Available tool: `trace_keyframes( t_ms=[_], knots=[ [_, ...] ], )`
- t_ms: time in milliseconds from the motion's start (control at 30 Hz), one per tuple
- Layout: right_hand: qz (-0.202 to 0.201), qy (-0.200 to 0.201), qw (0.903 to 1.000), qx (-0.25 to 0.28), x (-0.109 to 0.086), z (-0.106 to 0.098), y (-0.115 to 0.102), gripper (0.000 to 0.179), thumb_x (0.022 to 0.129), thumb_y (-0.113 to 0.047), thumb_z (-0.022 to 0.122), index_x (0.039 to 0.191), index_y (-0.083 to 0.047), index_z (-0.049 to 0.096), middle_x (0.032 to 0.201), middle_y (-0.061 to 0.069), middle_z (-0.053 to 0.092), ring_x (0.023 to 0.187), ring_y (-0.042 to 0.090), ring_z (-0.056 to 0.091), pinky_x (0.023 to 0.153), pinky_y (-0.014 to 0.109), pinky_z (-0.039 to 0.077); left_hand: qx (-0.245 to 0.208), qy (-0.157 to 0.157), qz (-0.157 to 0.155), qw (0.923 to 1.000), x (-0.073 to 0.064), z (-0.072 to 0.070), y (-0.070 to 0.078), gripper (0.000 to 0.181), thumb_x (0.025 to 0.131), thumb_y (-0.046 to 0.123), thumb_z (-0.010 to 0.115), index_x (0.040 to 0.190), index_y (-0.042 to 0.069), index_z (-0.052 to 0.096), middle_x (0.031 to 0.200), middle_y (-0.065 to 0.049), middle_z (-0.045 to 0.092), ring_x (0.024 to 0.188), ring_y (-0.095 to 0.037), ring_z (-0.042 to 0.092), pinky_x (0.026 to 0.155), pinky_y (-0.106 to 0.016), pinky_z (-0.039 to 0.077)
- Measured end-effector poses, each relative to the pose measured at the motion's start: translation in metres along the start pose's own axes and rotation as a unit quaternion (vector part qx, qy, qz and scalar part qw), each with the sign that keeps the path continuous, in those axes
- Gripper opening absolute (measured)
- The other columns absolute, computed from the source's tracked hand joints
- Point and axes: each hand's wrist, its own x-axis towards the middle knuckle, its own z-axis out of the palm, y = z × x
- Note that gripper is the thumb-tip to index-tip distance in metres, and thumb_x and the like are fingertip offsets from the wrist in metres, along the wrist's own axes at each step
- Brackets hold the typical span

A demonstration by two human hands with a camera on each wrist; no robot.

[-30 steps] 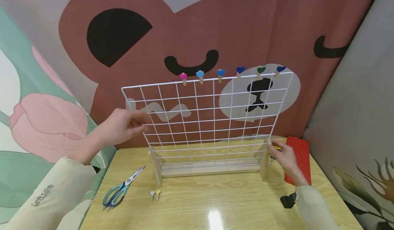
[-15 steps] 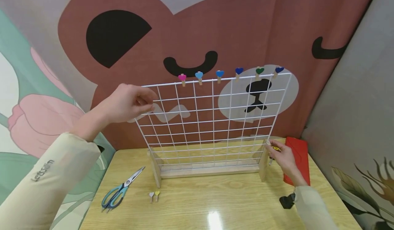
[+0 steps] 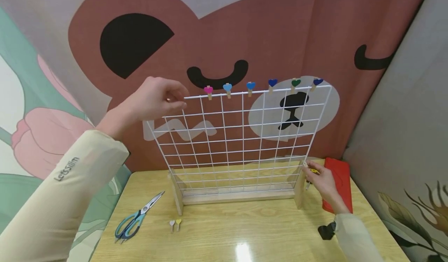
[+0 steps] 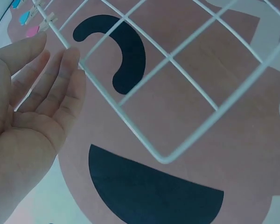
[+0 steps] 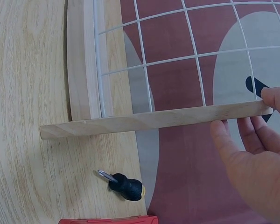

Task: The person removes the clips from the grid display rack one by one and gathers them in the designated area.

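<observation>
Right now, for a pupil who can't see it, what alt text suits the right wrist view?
A right hand holds the end of a wooden upright at the side of a white wire grid. A stubby screwdriver lies on the wood-grain table, near a red object at the bottom edge.

Behind the wood-grain desk (image 3: 245, 231) a backdrop (image 3: 266, 36) shows a big reddish-brown bear. Left of the desk, pink flowers (image 3: 52, 135) and green leaves (image 3: 21, 203) are printed; right of it, a grey wall (image 3: 399, 118). A glare (image 3: 244, 252) whitens the desk's near part.
</observation>
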Motion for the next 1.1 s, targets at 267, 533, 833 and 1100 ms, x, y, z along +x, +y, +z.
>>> trace_keyframes(
  t_ms=[267,533,833,1100],
  knots=[
    [-0.001,-0.001,1.0,0.001,0.001,0.002,0.002,0.056,0.097,-0.028,0.057,0.138,0.009,0.044,0.132,0.029,0.047,0.084,0.002,0.064,0.076,0.022,0.054,-0.02,0.016,-0.014,0.9996,0.011,0.004,0.006,0.02,0.089,0.012,0.067,0.108,0.006,0.069,0.098,-0.007,0.07,0.084,-0.02,0.065,0.076,-0.04,0.052],
    [0.005,-0.001,1.0,-0.003,0.001,-0.003,0.001,0.057,0.097,-0.031,0.058,0.138,0.007,0.044,0.132,0.028,0.048,0.084,0.002,0.064,0.076,0.022,0.054,-0.033,0.031,-0.03,0.9985,0.025,0.002,0.015,0.027,0.09,0.018,0.068,0.114,0.006,0.067,0.107,-0.009,0.068,0.091,-0.022,0.064,0.082,-0.04,0.049],
    [0.008,0.003,1.0,-0.001,0.0,-0.004,-0.002,0.058,0.097,-0.03,0.058,0.138,0.007,0.044,0.133,0.028,0.048,0.082,0.002,0.064,0.072,0.015,0.051,-0.051,0.015,-0.053,0.9972,0.037,0.01,0.023,0.039,0.089,0.023,0.071,0.122,0.004,0.064,0.116,-0.01,0.065,0.1,-0.021,0.065,0.089,-0.038,0.048],
    [0.005,-0.002,1.0,0.003,0.001,-0.007,-0.004,0.059,0.096,-0.032,0.058,0.14,0.005,0.043,0.135,0.027,0.046,0.083,-0.006,0.06,0.077,0.021,0.053,-0.067,0.011,-0.048,0.9965,0.045,0.015,0.026,0.039,0.089,0.021,0.071,0.121,0.002,0.063,0.109,-0.01,0.069,0.099,-0.02,0.065,0.087,-0.034,0.05]
  ],
)
